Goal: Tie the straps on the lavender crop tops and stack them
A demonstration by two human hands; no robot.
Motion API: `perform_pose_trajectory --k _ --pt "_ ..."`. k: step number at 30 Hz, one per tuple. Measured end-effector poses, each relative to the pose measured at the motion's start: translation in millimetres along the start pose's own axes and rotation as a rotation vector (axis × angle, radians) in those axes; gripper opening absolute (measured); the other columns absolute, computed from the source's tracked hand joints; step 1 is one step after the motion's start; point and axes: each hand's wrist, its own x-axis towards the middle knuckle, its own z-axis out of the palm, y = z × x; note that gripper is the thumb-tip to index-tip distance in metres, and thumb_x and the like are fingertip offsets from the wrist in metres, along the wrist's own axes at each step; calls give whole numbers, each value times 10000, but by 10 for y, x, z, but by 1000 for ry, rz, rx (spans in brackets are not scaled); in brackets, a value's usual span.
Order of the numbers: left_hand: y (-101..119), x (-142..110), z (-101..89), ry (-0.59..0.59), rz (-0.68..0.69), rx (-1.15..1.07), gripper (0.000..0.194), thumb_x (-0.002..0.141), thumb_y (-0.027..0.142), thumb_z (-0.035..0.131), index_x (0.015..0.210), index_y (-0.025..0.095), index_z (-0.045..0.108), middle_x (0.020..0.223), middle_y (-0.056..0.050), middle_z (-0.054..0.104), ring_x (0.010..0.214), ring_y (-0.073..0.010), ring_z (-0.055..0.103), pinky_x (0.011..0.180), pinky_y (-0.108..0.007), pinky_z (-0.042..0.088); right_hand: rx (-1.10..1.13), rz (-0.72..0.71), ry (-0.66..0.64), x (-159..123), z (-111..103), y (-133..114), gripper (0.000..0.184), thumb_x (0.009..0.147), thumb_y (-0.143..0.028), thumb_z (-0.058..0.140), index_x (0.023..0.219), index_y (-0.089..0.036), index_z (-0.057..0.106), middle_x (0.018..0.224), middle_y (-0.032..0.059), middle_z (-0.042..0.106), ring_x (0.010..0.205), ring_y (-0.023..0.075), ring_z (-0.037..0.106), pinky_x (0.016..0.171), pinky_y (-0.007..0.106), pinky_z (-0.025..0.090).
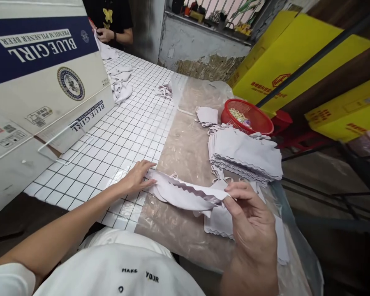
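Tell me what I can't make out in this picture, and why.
All in the head view:
- Held cloth: its far-right tip is hidden by the right hand.
- Cloth stack: layers too thin to count.
- Red basket: contents too small to identify.
- Beer carton: cut off by the left edge.
- Co-worker: head cut off by the top edge.

1. The cloth [181, 196] is held over the desk [142, 131], between the left grip [139, 176] and the right grip [249, 211].
2. The stack [246, 150] is laid on the right; the basket [263, 121] is set behind it.
3. The carton [43, 82] is placed on the left.
4. Behind the carton, pieces [121, 92] are strewn before a person [119, 18].
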Motion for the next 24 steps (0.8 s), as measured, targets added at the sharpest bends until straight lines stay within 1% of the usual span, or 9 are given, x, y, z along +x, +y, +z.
perform_pose_trajectory --k 5,9,12,14,16,17,19,21,24 --pt "171 266 124 -203 105 56 209 751 236 551 890 194 702 918 -100 686 893 -271 598 837 -421 495 -7 2 -33 -189 -225 -199 87 866 -282 657 789 -245 670 814 39 557 762 178 566 622 296 468" --pt "183 302 -253 -384 -3 -89 236 679 207 472 803 214 672 796 -14 709 755 -213 657 678 -293 506 -40 97 -33 -384 -377 -263 147 881 -295 633 765 -205 642 785 49 576 717 170 573 594 282 481" --pt "207 430 -832 -222 -175 102 248 674 229 452 803 196 661 633 37 634 561 -158 580 560 -243 449 58 243 -49 -495 -214 -163 140 894 -303 607 797 -202 606 796 31 578 644 131 541 530 236 454" --pt "366 592 -1164 25 -253 306 318 707 210 429 921 193 663 529 80 512 440 -107 456 547 -231 434 186 331 -73 -540 91 -31 158 892 -343 595 814 -208 571 815 14 564 591 105 502 480 211 425" --pt "657 792 -1302 302 -180 435 348 744 191 444 1013 200 665 617 86 524 516 -91 497 643 -262 475 302 383 -92 -567 508 121 184 881 -381 590 820 -214 541 839 6 551 617 105 511 500 210 445" --pt "832 895 -1275 388 -111 432 320 765 201 474 1018 197 669 683 78 550 571 -91 529 683 -282 485 328 407 -112 -578 729 194 190 873 -383 598 814 -214 532 871 11 555 678 115 539 553 217 478" --pt "1161 1087 -1032 310 17 323 246 784 180 528 972 179 685 767 40 607 645 -122 578 682 -290 502 335 461 -210 -606 1125 314 173 863 -355 618 815 -211 534 909 13 567 765 125 567 627 221 505" --pt "1365 1227 -613 84 251 252 261 801 94 476 953 149 681 894 -25 660 820 -164 637 763 -297 518 268 483 -319 -643 1385 390 133 847 -300 645 819 -206 554 915 14 576 802 130 580 636 214 503" --pt "1325 1233 17 -298 530 291 185 796 85 525 897 133 673 1018 -101 656 811 -184 638 745 -312 516 118 422 -504 -691 1447 430 73 821 -219 667 863 -202 610 934 19 597 776 130 600 617 219 498"
